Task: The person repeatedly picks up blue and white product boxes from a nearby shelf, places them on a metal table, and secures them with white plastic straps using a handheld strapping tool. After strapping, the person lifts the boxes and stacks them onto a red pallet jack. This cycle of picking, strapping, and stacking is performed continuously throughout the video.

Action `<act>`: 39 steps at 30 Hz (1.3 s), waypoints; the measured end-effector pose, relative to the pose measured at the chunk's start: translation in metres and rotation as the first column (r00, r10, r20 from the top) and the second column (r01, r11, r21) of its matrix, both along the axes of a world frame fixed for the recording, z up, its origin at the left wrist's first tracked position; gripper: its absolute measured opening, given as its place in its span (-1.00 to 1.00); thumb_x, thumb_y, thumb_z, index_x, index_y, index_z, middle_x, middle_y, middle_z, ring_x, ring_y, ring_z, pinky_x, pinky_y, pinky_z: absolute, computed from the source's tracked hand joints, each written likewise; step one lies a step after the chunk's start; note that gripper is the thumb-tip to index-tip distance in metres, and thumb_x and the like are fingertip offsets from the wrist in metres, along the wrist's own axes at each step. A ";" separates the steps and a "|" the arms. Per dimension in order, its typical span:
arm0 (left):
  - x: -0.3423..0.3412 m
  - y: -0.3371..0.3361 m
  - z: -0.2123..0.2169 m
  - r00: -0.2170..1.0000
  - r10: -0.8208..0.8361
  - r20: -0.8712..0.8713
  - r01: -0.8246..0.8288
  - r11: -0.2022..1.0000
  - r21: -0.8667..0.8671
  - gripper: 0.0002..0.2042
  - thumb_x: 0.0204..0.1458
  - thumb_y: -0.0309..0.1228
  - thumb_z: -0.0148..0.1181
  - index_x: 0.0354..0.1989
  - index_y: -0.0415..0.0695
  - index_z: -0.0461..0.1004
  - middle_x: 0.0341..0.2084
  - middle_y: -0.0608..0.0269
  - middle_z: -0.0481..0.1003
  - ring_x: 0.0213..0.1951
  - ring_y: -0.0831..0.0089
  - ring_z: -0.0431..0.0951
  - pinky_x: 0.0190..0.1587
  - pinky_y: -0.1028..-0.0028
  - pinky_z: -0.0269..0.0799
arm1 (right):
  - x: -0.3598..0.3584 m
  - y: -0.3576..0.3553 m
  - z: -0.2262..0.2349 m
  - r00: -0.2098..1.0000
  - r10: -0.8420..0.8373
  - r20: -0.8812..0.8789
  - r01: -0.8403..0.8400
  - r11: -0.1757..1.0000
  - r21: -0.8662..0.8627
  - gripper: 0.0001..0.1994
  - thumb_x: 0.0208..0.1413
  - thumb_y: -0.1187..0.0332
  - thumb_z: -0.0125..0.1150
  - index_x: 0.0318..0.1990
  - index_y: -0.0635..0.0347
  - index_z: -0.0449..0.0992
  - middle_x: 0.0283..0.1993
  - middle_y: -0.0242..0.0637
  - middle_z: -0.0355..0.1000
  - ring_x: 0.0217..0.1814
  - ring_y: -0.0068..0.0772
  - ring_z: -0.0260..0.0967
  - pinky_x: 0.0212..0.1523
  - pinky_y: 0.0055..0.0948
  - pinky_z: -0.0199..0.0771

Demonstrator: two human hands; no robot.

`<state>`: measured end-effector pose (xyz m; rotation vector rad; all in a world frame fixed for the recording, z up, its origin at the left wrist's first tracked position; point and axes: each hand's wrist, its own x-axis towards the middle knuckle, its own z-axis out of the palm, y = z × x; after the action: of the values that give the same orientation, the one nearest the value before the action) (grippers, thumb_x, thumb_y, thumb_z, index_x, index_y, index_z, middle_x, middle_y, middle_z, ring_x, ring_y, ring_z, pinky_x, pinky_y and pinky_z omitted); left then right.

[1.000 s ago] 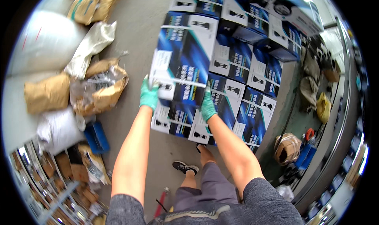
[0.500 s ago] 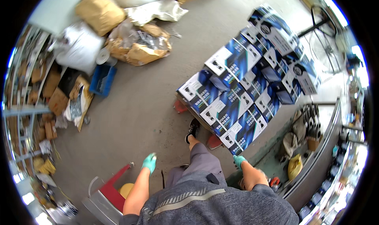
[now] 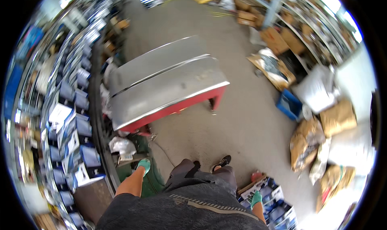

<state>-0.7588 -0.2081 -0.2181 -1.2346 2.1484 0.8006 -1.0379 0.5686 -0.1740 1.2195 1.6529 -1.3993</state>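
My left hand (image 3: 144,165), in a teal glove, hangs out to the left beside the green floor strip. It holds nothing that I can see, and its fingers look loosely bent, not in a fist. My right hand (image 3: 254,198), gloved the same way, has its fingers apart above the stacked blue-and-white cartons (image 3: 276,209) at the lower right. Whether it touches a carton I cannot tell. A metal-topped table (image 3: 169,83) with a red frame stands ahead of me, away from both hands.
A long line (image 3: 107,149) with a dark rail runs along the left, with blue-and-white cartons (image 3: 89,156) beyond it. A white plastic bag (image 3: 122,147) lies near the table. At right are a blue crate (image 3: 289,104), white sack (image 3: 318,89), brown paper sacks (image 3: 338,119) and shelving (image 3: 300,26).
My body has turned well to the left. The carton stack has swung from ahead to my lower right, and the red-framed table now lies ahead. My right hand remains near the cartons.
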 end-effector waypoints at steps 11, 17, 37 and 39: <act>0.132 0.147 0.063 0.451 0.792 -0.411 -0.867 0.499 0.009 -0.65 0.26 -0.34 0.15 0.18 -0.17 0.49 0.08 0.11 0.58 0.11 0.24 0.57 0.20 0.37 0.40 | -0.251 -0.351 0.009 0.562 0.827 -0.009 -0.826 0.561 -0.055 -0.51 0.38 0.00 -0.08 0.31 0.07 0.32 0.10 -0.13 0.50 -0.15 -0.08 0.54 -0.11 -0.01 0.58; 0.169 0.107 0.200 -0.349 0.647 -0.678 -0.926 -0.348 0.145 -0.71 0.28 -0.38 0.12 0.14 -0.13 0.52 -0.09 0.29 0.58 -0.18 0.48 0.56 -0.17 0.46 0.48 | -0.309 -0.608 0.008 0.164 0.975 -0.148 -0.957 0.121 -0.263 -0.63 0.38 -0.01 -0.03 -0.03 0.10 0.47 -0.30 -0.20 0.59 -0.33 -0.15 0.61 -0.28 -0.08 0.60; 0.502 -0.215 0.248 -0.001 0.621 -0.784 -0.914 -0.319 -0.251 -0.19 0.09 -0.17 0.37 0.45 -0.24 0.14 0.15 -0.01 0.49 0.13 0.28 0.52 0.15 0.37 0.45 | 0.260 -1.038 0.262 -0.596 0.121 -0.794 -0.581 -0.747 0.322 -0.48 0.33 0.19 0.19 0.34 0.25 0.32 0.21 0.01 0.44 0.14 -0.21 0.48 0.21 -0.30 0.44; 0.510 -0.230 0.236 -0.128 0.562 -0.817 -0.936 -0.342 -0.088 -0.20 0.08 -0.16 0.38 0.46 -0.16 0.16 0.10 0.02 0.51 0.05 0.29 0.55 0.13 0.37 0.47 | 0.287 -1.047 0.267 -0.717 0.088 -0.691 -0.505 -0.749 0.429 -0.47 0.31 0.18 0.20 0.33 0.25 0.32 0.21 0.04 0.43 0.13 -0.12 0.48 0.20 -0.28 0.46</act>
<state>-0.2484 -0.4385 0.0184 -3.8189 1.2270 0.5970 -0.7511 -0.4787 0.0927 -1.8164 1.0578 -0.4023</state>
